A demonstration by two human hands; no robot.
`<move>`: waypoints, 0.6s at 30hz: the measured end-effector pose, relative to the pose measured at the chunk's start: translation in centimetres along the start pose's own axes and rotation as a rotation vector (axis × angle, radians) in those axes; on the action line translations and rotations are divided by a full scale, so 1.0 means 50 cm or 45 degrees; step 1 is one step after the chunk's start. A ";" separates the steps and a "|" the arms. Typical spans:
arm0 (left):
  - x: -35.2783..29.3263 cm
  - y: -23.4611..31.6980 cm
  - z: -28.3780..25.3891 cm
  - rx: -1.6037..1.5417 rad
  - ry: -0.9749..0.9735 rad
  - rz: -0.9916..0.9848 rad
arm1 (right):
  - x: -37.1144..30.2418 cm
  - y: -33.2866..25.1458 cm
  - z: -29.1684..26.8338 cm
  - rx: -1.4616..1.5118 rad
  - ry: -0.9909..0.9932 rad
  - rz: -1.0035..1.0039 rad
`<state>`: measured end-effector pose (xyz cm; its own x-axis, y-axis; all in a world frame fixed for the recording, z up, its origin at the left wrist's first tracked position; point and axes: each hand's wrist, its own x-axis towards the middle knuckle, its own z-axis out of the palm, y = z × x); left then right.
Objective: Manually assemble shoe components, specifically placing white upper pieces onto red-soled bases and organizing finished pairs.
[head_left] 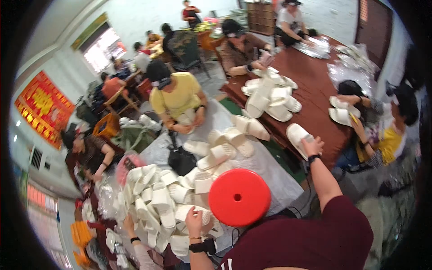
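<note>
My right hand (313, 147) reaches out to the right and grips a white slipper (297, 136) at the near edge of the brown-covered table, its toe pointing away. My left hand (194, 224) is lower down by the large heap of white slippers (157, 198). Its fingers are bent against another white slipper (208, 217), which they appear to hold; part of that slipper is behind the hand. A round red stool (240, 197) with a hole in its seat stands between my arms, hiding some of the slippers.
More slippers lie on the grey sheet (279, 168) and in a pile (270, 96) on the brown table (310, 76). People handle slippers around both tables. A co-worker's hand (129, 225) reaches into the heap left of mine. Clear plastic bags (353, 67) lie at the far right.
</note>
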<state>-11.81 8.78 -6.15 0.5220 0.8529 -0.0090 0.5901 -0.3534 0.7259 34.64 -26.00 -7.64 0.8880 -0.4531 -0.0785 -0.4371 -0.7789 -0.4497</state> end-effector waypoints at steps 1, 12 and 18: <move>0.007 0.005 0.010 0.074 -0.022 0.061 | 0.025 0.015 0.012 0.005 0.066 0.002; -0.014 0.039 -0.007 -0.025 -0.035 0.035 | 0.096 0.015 0.094 0.317 0.075 0.124; -0.006 0.103 -0.020 -0.212 0.034 0.072 | 0.056 -0.038 0.090 1.248 -0.282 -0.328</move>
<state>-9.56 7.10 -1.71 0.5338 0.8440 0.0515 0.4490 -0.3346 0.8285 38.59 -23.83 -11.00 0.9878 -0.1558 0.0054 -0.0105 -0.1010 -0.9948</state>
